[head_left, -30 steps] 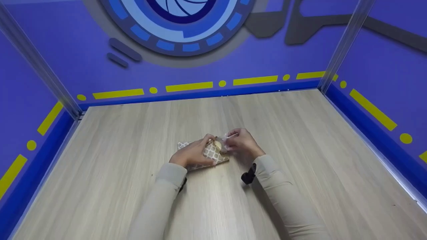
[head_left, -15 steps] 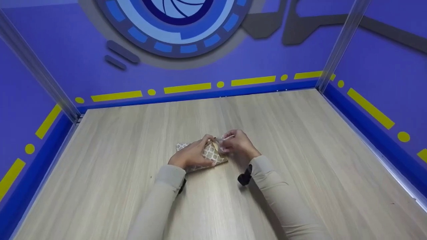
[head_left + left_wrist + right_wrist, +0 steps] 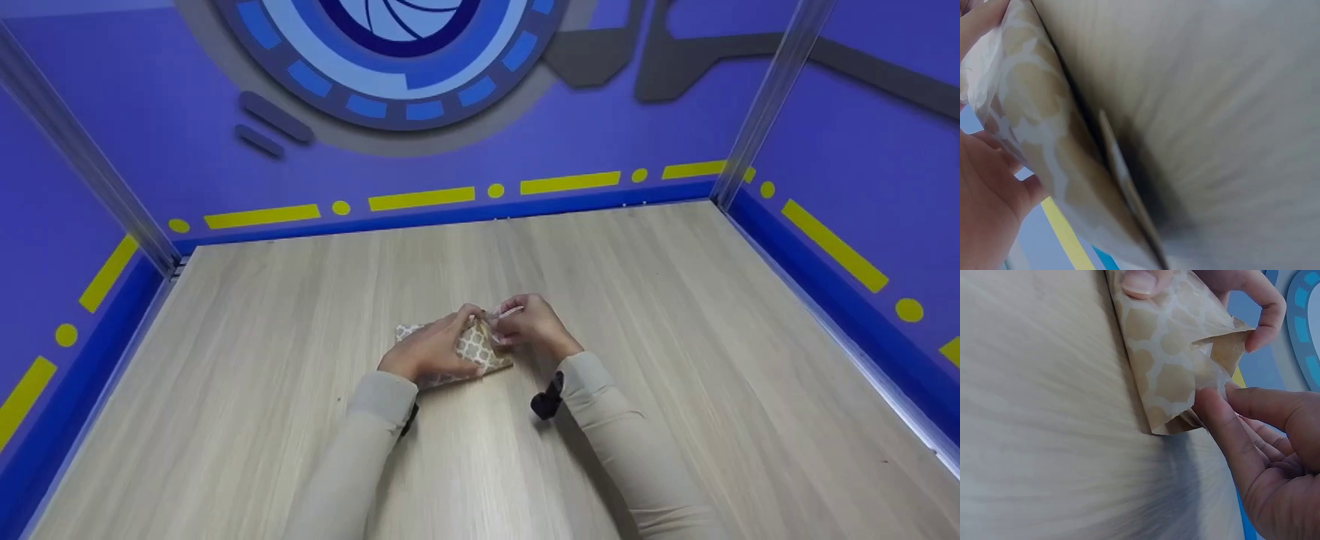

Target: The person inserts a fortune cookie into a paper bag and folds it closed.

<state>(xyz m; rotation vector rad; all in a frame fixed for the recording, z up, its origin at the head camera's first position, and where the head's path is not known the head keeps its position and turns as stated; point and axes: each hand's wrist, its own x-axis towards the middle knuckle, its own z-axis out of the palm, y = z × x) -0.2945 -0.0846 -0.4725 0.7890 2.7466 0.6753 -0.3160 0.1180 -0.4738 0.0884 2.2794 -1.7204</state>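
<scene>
One patterned packet (image 3: 474, 347) rests on or just above the table (image 3: 480, 465); the left hand (image 3: 431, 351) has a curled grip round it, the right hand (image 3: 535, 324) pinches clear film (image 3: 1212, 377) at its mouth. Tugging hard could rip it.

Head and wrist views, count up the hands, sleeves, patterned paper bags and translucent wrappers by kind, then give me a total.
Left hand and right hand: 2
Left sleeve and right sleeve: 2
Patterned paper bag: 1
Translucent wrapper: 1
Total: 6
</scene>
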